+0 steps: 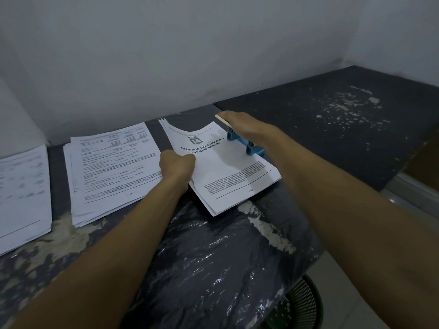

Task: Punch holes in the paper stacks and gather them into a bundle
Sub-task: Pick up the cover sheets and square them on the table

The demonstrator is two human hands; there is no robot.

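A stack of printed pages [228,172] with a chapter title on top lies tilted on the dark table, its right edge slid into a blue hole punch [249,144]. My left hand [177,165] grips the stack's left edge, and the far corner of the pages curls upward. My right hand [247,125] rests on top of the punch's pale lever, covering most of it. A second stack of printed pages [111,169] lies to the left, apart from the first. A third stack [22,195] sits at the far left edge.
The dark table [332,129] runs along a pale wall and has worn, flaking patches. Crinkled clear plastic [213,257] covers its near part. A dark green mesh basket [306,302] stands on the floor below the table's front edge.
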